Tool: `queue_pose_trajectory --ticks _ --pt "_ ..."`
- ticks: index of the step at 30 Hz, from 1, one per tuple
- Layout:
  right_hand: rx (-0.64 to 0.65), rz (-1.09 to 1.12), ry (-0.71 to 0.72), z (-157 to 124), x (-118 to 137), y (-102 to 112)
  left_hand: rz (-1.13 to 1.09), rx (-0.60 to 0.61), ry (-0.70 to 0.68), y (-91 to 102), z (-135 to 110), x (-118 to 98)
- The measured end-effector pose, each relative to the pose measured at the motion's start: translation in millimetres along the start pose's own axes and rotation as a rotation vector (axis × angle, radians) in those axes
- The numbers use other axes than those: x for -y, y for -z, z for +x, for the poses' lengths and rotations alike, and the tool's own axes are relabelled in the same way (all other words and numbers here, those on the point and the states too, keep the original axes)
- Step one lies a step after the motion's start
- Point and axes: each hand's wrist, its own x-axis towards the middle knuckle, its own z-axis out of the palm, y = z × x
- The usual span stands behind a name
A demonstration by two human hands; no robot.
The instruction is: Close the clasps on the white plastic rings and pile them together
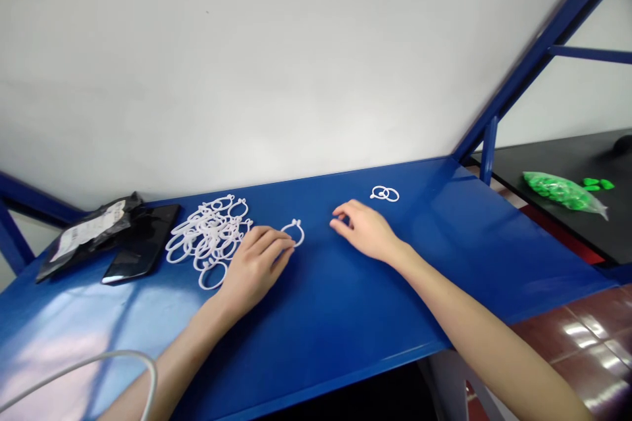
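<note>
Between the thumb and fingertips of my left hand point(259, 266) is a white plastic ring point(303, 235), with small knobs at its top. Just left of that hand lies a tangled pile of similar white rings point(210, 233), partly hidden behind my fingers. My right hand point(365, 229) hovers over the blue table, palm turned inward, thumb and fingers curved but apart, with nothing visible in them. Beyond it, two white rings point(385, 193) lie overlapping near the wall.
A black plastic mailing bag point(91, 230) with a white label and a dark phone-like slab point(143, 243) lie on the blue table point(336, 316) at left. A white cable point(99, 358) crosses lower left. At right, a black table point(557, 164) holds a bag of green pieces point(563, 191).
</note>
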Motion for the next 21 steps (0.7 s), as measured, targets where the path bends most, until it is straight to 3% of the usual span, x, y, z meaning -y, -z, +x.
queue_pose_trajectory --ticks 3,9,13,17,21 --pt "0.167 0.328 0.172 -10.0 24.7 -12.5 -0.051 0.069 -0.117 1.6 -1.4 -16.7" --pt "0.222 0.68 0.047 -19.3 43.3 -21.8 -0.13 0.143 -0.143 7.2 -2.4 -24.4" --pt "0.229 0.813 -0.012 -18.4 41.8 -24.7 -0.075 0.051 -0.142 9.1 -1.8 -23.8" --pt "0.209 0.757 0.011 -19.3 44.7 -22.4 -0.067 -0.102 0.013 8.4 -0.9 -23.7" --pt "0.174 0.688 0.058 -21.3 47.7 -19.1 -0.222 -0.046 0.23 6.7 0.3 -21.6"
